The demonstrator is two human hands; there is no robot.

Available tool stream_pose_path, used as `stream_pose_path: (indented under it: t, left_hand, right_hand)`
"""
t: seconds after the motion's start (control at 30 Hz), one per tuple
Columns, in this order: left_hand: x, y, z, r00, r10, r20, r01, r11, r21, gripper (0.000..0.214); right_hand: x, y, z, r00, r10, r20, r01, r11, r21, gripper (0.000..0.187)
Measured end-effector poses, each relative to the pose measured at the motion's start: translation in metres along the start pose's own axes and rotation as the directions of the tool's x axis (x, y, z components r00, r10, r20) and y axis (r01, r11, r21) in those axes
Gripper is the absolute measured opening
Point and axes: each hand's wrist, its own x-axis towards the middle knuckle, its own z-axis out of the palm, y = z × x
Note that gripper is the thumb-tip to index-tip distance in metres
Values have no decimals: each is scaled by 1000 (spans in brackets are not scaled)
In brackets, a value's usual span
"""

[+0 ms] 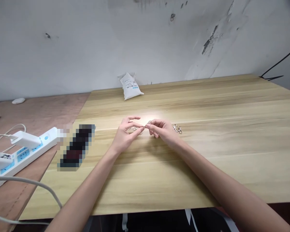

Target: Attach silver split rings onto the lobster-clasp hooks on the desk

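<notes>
My left hand (124,134) is closed in a pinch, thumb and index fingertip together, its other fingers stretched loosely. Its fingertips meet those of my right hand (163,129) over the middle of the wooden table. The right hand pinches a small metal ring (149,122) that sticks up above its fingertips. Whatever lies between the left fingertips is too small to make out. Behind the left fingers, several thin metal rings (134,129) rest on the table, partly hidden. Just right of the right hand lies a small pile of silver metal clasps (177,129).
A white printed plastic package (130,87) stands at the back against the wall. On the left are a blurred-out dark object (77,146), a white power strip (24,154) with plugged-in chargers, and loose cables (38,182). The table's front edge runs beneath my forearms.
</notes>
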Motion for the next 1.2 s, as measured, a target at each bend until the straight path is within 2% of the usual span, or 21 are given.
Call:
stream_pose_path:
  t: [0.1,0.2,0.27,0.33,0.43,0.57,0.7,0.83,0.97,1.07,1.2]
  left_hand:
    - [1,0,-2,1000,-2,-26,2,1000,5,15]
    - [0,-1,1,993,119,-15,-115,979,167,12]
    - [-1,-1,4,972,231,40,-231,911,341,12]
    - [-3,-1,8,953,287,101,-300,826,477,15]
    - [-5,-2,11,954,280,106,-291,786,545,17]
    - [-6,-2,13,978,209,29,-203,896,395,14]
    - [-6,-1,16,994,104,28,-108,969,223,14]
    - [-4,1,16,1000,-3,-1,3,999,36,16]
    - [-2,2,12,992,-126,-24,121,980,-156,19]
    - [0,0,9,987,-128,-95,112,980,-163,17]
    - [2,-5,6,987,-100,-128,80,985,-152,17]
  right_hand:
    - [1,0,-2,1000,19,-4,-19,999,-28,33]
    - [1,2,-2,1000,19,-21,-21,995,-101,32]
    - [-1,4,1,998,-32,-56,19,978,-207,29]
    - [-3,5,5,989,-120,-91,83,936,-341,27]
    - [-6,6,11,966,-229,-120,144,863,-485,27]
    - [-7,4,10,969,-207,-134,129,888,-441,36]
    - [-7,4,9,969,-191,-153,133,936,-327,35]
    - [-8,6,12,959,-222,-179,164,943,-288,32]
    - [-8,5,14,957,-192,-215,149,968,-203,31]
    - [-7,4,14,972,-147,-185,123,983,-137,31]
    - [-6,2,14,993,-103,-61,93,984,-149,30]
